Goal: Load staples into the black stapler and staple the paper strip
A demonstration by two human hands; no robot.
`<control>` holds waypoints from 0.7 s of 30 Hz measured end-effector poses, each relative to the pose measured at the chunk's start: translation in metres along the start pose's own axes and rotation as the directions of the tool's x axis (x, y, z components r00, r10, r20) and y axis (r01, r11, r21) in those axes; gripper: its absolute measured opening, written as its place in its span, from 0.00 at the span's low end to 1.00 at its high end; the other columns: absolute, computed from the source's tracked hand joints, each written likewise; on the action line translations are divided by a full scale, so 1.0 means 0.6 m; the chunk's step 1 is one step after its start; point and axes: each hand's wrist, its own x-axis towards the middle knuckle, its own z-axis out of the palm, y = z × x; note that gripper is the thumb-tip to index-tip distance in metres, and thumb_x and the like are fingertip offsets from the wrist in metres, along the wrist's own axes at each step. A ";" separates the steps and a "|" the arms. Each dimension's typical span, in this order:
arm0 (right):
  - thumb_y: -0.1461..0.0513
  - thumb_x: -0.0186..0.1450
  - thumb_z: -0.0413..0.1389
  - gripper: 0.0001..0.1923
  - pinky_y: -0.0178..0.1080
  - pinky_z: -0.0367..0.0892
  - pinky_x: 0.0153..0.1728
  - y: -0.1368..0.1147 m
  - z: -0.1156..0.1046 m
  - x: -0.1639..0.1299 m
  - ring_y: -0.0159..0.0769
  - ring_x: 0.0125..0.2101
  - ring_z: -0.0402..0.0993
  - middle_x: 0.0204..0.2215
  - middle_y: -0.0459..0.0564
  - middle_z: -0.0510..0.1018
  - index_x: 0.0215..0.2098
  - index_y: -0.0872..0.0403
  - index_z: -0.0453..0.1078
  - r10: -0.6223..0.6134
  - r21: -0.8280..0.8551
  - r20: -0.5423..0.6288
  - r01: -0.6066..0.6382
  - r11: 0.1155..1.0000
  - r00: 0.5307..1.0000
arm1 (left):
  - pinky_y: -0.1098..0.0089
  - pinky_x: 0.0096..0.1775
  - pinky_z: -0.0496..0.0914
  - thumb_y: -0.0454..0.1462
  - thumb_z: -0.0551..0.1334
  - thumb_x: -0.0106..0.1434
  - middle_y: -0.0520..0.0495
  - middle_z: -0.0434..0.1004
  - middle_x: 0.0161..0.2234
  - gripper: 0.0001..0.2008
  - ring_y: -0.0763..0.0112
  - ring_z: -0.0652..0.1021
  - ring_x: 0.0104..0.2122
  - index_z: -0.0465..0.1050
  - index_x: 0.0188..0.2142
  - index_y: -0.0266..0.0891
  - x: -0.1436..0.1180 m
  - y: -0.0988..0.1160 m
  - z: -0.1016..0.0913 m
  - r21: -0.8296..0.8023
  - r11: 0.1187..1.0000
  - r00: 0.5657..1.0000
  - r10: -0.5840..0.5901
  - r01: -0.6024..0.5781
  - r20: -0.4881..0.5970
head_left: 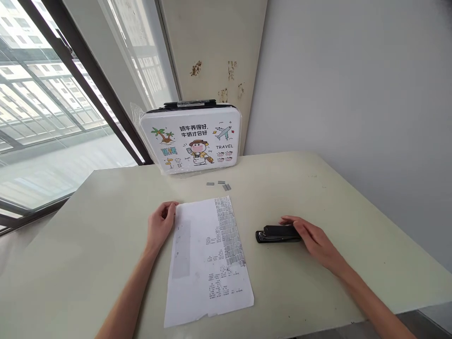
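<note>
A white printed sheet of paper (pixel 201 263) lies flat on the table, with small text and a grey block on it. Down its upper right edge runs a dense band of short metallic-looking lines that resemble rows of staples. At the sheet's top left corner, my left hand (pixel 162 223) has its fingers curled and closed on the edge. Right of the paper, a black stapler (pixel 278 234) rests on the tabletop, its front end pointing left. My right hand (pixel 312 240) is closed around the stapler's rear end. Several grey staple strips (pixel 210 184) lie beyond the paper.
A white cartoon-printed case (pixel 194 141) with a black handle stands upright at the table's back, partly wrapped in clear plastic. The pale table (pixel 289 188) meets a plain wall (pixel 353 94) on the right. A dark-framed window (pixel 70 108) is on the left.
</note>
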 end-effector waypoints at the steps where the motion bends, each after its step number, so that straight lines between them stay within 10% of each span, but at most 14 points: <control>1: 0.42 0.75 0.45 0.26 0.51 0.70 0.59 0.009 0.003 -0.004 0.49 0.55 0.77 0.53 0.53 0.82 0.56 0.45 0.75 0.035 0.028 -0.076 -0.033 0.999 0.996 | 0.70 0.34 0.67 0.50 0.59 0.67 0.51 0.76 0.29 0.18 0.66 0.74 0.30 0.80 0.40 0.41 0.000 0.000 0.000 0.006 1.000 1.000 0.004 -0.004 -0.001; 10: 0.41 0.75 0.46 0.26 0.46 0.73 0.52 0.032 0.014 -0.009 0.46 0.50 0.79 0.52 0.53 0.82 0.57 0.46 0.73 0.098 0.006 -0.169 -0.098 0.995 0.981 | 0.69 0.32 0.66 0.46 0.57 0.70 0.50 0.77 0.30 0.15 0.68 0.71 0.28 0.79 0.40 0.41 -0.010 0.025 0.012 0.086 0.989 0.992 0.125 -0.122 -0.026; 13: 0.42 0.75 0.45 0.26 0.45 0.73 0.52 0.027 0.014 -0.008 0.45 0.49 0.79 0.51 0.53 0.82 0.56 0.46 0.73 0.092 0.031 -0.175 -0.088 0.996 0.980 | 0.70 0.31 0.67 0.44 0.57 0.70 0.49 0.79 0.33 0.13 0.67 0.72 0.29 0.79 0.41 0.43 -0.038 0.070 0.045 0.070 0.964 0.961 0.248 -0.258 0.118; 15: 0.43 0.75 0.46 0.24 0.44 0.73 0.52 0.025 0.014 -0.011 0.45 0.51 0.79 0.52 0.52 0.81 0.55 0.46 0.73 0.048 0.023 -0.141 -0.045 0.999 0.989 | 0.70 0.32 0.69 0.44 0.59 0.70 0.50 0.79 0.34 0.11 0.68 0.75 0.30 0.80 0.42 0.46 -0.065 0.106 0.082 0.016 0.926 0.882 0.354 -0.377 0.311; 18: 0.44 0.71 0.55 0.21 0.45 0.73 0.52 0.021 0.016 -0.017 0.46 0.51 0.78 0.53 0.51 0.80 0.55 0.44 0.73 -0.045 -0.085 -0.064 0.039 0.996 0.997 | 0.66 0.38 0.72 0.45 0.58 0.74 0.47 0.79 0.38 0.13 0.64 0.79 0.37 0.77 0.52 0.45 -0.106 0.151 0.148 -0.075 0.764 0.621 0.574 -0.641 0.534; 21: 0.47 0.70 0.57 0.18 0.47 0.73 0.53 0.017 0.014 -0.020 0.47 0.51 0.78 0.52 0.49 0.81 0.54 0.43 0.74 -0.060 -0.138 -0.034 0.055 0.989 0.998 | 0.63 0.38 0.72 0.49 0.63 0.72 0.45 0.79 0.39 0.15 0.60 0.79 0.38 0.76 0.49 0.42 -0.129 0.172 0.202 -0.037 0.673 0.542 0.626 -0.739 0.560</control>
